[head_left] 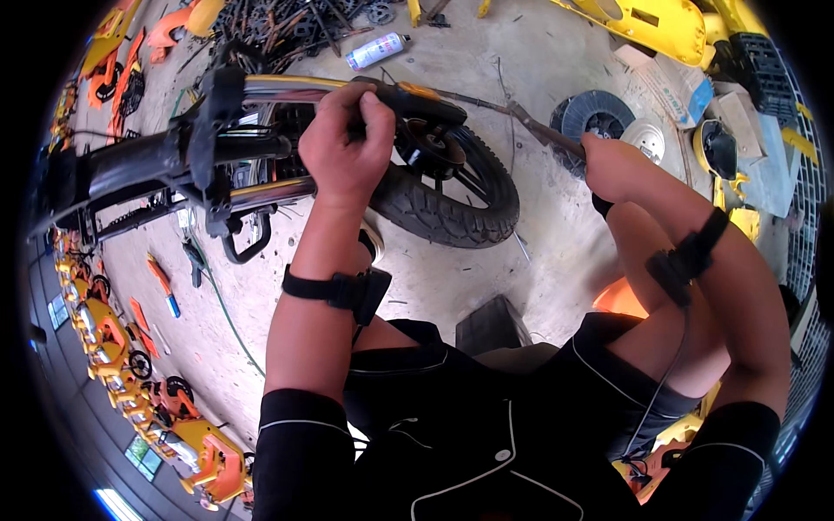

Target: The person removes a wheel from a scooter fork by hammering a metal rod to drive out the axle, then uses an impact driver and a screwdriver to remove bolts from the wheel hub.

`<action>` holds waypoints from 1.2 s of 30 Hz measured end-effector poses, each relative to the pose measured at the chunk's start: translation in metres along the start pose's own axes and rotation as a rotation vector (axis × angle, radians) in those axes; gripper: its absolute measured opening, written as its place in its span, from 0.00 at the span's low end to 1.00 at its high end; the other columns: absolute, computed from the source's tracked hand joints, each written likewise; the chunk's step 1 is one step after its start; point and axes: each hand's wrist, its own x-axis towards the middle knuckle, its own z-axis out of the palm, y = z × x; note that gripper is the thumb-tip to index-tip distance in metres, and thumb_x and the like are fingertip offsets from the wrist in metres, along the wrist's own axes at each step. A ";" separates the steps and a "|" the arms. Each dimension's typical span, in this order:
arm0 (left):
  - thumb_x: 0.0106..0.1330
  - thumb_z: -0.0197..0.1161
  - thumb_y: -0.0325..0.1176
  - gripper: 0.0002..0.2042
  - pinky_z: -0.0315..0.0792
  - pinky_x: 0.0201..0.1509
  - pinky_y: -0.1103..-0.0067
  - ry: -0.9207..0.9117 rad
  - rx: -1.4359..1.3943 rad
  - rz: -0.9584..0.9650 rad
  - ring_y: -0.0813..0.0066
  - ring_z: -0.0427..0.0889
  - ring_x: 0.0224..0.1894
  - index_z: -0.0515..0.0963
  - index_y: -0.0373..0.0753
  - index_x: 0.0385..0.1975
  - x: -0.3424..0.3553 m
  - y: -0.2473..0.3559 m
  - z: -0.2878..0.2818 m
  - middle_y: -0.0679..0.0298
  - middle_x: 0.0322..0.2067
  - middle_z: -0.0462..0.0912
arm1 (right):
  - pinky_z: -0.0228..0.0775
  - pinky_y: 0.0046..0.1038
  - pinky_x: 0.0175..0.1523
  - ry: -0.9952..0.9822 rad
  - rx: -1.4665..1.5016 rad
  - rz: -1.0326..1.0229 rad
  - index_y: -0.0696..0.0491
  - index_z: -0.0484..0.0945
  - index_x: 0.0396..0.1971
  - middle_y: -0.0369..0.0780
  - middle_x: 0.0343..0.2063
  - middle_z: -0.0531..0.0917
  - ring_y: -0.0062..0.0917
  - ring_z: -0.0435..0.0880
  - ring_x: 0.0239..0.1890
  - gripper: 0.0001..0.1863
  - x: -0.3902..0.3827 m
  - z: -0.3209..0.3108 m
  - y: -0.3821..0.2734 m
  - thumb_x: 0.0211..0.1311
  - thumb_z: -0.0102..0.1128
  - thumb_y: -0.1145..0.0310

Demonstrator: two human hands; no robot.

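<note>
My left hand (347, 143) is closed in a fist at the black lower end of a fork leg (434, 109); what its fingers hold is hidden. Below and right of that hand is a black spoked wheel with a knobby tyre (452, 214), set between the fork legs. My right hand (615, 169) grips the dark handle of a hammer (547, 132), which points left towards the wheel. A thin dark rod (473, 102) runs between the fork end and the hammer head. Behind my left hand, the front fork and black frame (148, 165) lie on their side.
A spray can (378, 51) lies beyond the wheel, near a heap of dark metal parts (278, 30). A black coil (595, 117) and a white round part (644, 139) lie at right. Yellow panels (656, 26) sit at far right; orange-handled tools (162, 282) lie left.
</note>
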 end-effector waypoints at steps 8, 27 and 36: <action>0.60 0.67 0.24 0.03 0.74 0.25 0.83 -0.001 -0.120 -0.098 0.82 0.78 0.18 0.80 0.37 0.31 0.002 0.014 -0.014 0.66 0.16 0.80 | 0.76 0.45 0.57 0.030 0.115 0.325 0.60 0.72 0.58 0.56 0.51 0.83 0.49 0.83 0.54 0.24 0.060 0.144 0.000 0.62 0.52 0.68; 0.64 0.62 0.36 0.10 0.77 0.40 0.74 -1.443 -0.447 -0.630 0.68 0.84 0.32 0.81 0.34 0.34 -0.018 0.044 -0.094 0.59 0.29 0.85 | 0.75 0.24 0.44 0.229 1.471 -0.151 0.59 0.79 0.43 0.39 0.32 0.83 0.24 0.82 0.35 0.15 0.027 0.114 -0.085 0.73 0.57 0.61; 0.61 0.61 0.57 0.35 0.73 0.61 0.67 -1.688 0.372 -0.675 0.51 0.81 0.57 0.74 0.37 0.63 -0.051 -0.039 -0.094 0.45 0.54 0.82 | 0.75 0.42 0.55 0.663 0.375 -0.362 0.51 0.57 0.71 0.50 0.52 0.77 0.48 0.80 0.51 0.54 -0.056 0.074 -0.220 0.43 0.79 0.62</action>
